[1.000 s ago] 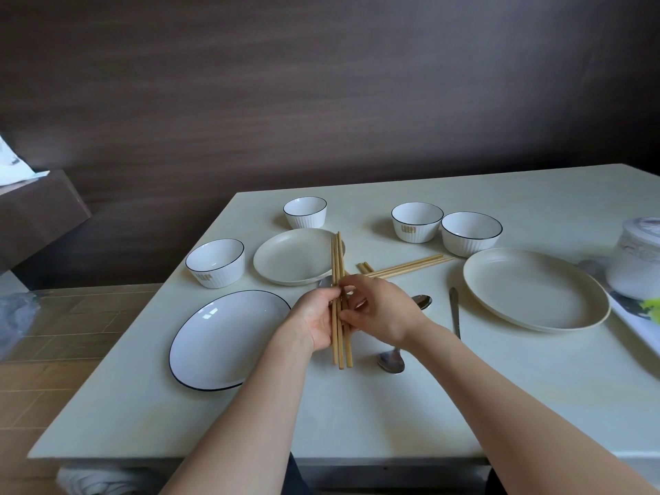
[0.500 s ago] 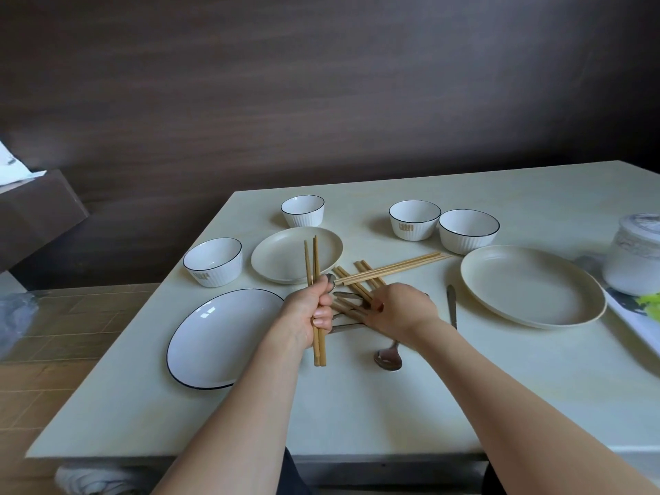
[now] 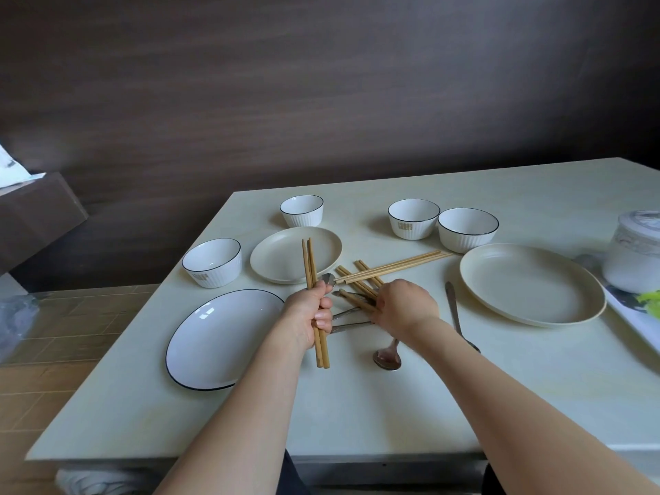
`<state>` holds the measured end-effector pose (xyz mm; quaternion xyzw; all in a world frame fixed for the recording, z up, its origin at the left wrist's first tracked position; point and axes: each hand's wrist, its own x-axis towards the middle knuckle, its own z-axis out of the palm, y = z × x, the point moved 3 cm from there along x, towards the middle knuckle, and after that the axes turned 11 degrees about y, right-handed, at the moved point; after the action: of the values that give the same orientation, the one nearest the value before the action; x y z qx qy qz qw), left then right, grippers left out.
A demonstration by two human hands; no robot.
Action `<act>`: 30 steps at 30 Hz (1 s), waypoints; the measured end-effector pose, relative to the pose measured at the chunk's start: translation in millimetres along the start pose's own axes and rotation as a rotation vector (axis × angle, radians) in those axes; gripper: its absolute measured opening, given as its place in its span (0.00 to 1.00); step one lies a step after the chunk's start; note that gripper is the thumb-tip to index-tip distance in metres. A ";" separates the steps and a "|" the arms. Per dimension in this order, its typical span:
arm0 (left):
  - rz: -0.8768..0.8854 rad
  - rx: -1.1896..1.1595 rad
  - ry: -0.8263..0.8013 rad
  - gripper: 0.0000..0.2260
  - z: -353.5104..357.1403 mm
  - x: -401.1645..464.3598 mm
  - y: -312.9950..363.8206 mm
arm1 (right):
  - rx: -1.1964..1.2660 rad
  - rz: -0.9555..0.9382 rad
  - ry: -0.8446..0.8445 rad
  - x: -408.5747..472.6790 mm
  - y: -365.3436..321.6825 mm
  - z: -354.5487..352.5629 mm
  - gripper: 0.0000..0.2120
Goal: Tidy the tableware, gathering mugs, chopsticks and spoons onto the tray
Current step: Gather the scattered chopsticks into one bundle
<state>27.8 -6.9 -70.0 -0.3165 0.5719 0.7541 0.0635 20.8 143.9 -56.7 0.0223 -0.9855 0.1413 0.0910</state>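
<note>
My left hand (image 3: pixel 311 316) is closed around a pair of wooden chopsticks (image 3: pixel 310 266), held nearly upright over the table's middle. My right hand (image 3: pixel 405 309) rests palm down on a loose pile of chopsticks (image 3: pixel 357 285), its fingers curled on a few of them. One longer pair (image 3: pixel 396 266) lies across the pile toward the right. Metal spoons lie around: one (image 3: pixel 387 357) below my right wrist, one (image 3: pixel 454 309) to its right, others (image 3: pixel 348 317) between my hands. The white tray (image 3: pixel 639 321) at the right edge carries a white mug (image 3: pixel 632 259).
On the cream table (image 3: pixel 393 409) stand four white ribbed bowls (image 3: pixel 212 262) (image 3: pixel 302 210) (image 3: pixel 413 219) (image 3: pixel 467 229), a small beige plate (image 3: pixel 285 260), a large beige plate (image 3: pixel 528 284) and a white black-rimmed oval plate (image 3: pixel 221 339). A dark wall is behind.
My hands have parted: the left has moved left keeping two chopsticks, and the right has dropped onto the pile of chopsticks on the table.
</note>
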 end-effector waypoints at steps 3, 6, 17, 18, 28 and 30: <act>-0.017 -0.028 0.005 0.12 0.8 -1.4 -0.8 | 0.095 0.015 0.103 2.5 -1.5 -9.1 0.08; -0.050 -0.050 -0.002 0.12 1.6 -3.5 -2.0 | 0.213 0.004 0.196 3.3 -5.7 -18.6 0.10; -0.080 -0.076 -0.034 0.12 6.6 -17.6 0.7 | 0.767 -0.321 0.902 -15.9 -17.8 -71.5 0.06; -0.083 -0.082 -0.047 0.12 6.9 -19.0 0.7 | 0.803 -0.320 0.893 -14.8 -16.6 -70.0 0.06; -0.132 -0.220 -0.200 0.13 8.7 -28.8 3.0 | 0.657 -0.403 0.561 -9.3 -18.6 -41.4 0.08; -0.119 -0.210 -0.198 0.13 8.9 -27.9 3.7 | 0.612 -0.419 0.420 -11.1 -22.1 -36.8 0.09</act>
<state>44.5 7.3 -50.3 -0.2789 0.4610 0.8322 0.1304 39.7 133.3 -18.0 0.2188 -0.8325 0.4071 0.3056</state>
